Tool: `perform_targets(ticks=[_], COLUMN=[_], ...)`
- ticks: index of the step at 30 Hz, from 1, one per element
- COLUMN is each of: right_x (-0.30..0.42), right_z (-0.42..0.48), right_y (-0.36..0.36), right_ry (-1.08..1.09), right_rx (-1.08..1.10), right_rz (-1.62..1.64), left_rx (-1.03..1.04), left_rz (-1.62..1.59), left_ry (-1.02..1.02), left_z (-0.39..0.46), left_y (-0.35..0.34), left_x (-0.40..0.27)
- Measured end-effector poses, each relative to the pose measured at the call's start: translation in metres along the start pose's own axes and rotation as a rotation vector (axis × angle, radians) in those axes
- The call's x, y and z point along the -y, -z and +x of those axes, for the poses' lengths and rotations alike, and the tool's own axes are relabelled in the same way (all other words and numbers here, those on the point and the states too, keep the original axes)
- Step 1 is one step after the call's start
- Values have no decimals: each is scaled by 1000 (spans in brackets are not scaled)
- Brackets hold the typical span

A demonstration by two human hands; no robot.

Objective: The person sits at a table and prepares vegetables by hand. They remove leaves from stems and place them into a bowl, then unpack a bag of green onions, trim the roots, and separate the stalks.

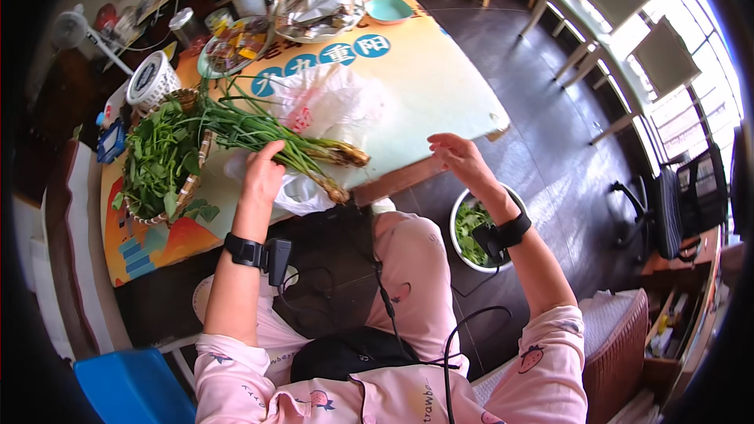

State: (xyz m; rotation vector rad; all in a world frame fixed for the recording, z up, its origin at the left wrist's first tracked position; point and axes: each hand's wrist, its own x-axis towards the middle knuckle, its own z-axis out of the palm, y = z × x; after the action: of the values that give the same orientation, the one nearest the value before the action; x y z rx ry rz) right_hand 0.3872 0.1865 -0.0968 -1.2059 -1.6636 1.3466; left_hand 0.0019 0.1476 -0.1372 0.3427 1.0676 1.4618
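Note:
A bunch of green onions (294, 150) lies across the table, pale root ends towards the right and dark green leaves to the left. My left hand (265, 174) is at the near side of the bunch, its thumb over the stalks; its other fingers are partly hidden. Beyond the stalks a crumpled white plastic bag (330, 100) rests on the table. Past the table's right corner my right hand (462, 159) hangs in the air, fingers loosely curled and apart, with nothing visible in them. Below it, a white bucket (455, 224) on the floor holds green leaves (471, 227).
A wicker basket (197, 171) of leafy greens (156, 159) stands at the left. Farther back are a foil-covered dish (318, 12), a plate of wrapped packets (238, 47), a turquoise bowl (390, 10) and several tubs. A blue stool (132, 388) is near my left side.

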Motion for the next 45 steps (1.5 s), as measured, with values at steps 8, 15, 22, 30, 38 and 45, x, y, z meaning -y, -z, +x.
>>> perform_targets(ticks=[8, 15, 22, 30, 38, 45], right_x=[-36, -34, -6, -48, -73, -122], right_z=[-129, -150, -117, -83, -44, 51], right_y=[52, 90, 139, 147, 188, 233], right_ry=[-238, -303, -207, -250, -245, -280], right_rx=[-33, 62, -105, 77, -10, -244], right_rz=[24, -85, -55, -85, -132, -35], left_rx=[-49, -332, -55, 667, 729, 647], left_rz=[29, 207, 558, 1545, 2057, 2058], left_ry=[-55, -576, -825, -837, -712, -1136], left_z=[-16, -25, -83, -67, -30, 10], left_y=[-19, -11, -101, -181, -204, -191], left_x=[11, 4, 6, 101, 153, 170])
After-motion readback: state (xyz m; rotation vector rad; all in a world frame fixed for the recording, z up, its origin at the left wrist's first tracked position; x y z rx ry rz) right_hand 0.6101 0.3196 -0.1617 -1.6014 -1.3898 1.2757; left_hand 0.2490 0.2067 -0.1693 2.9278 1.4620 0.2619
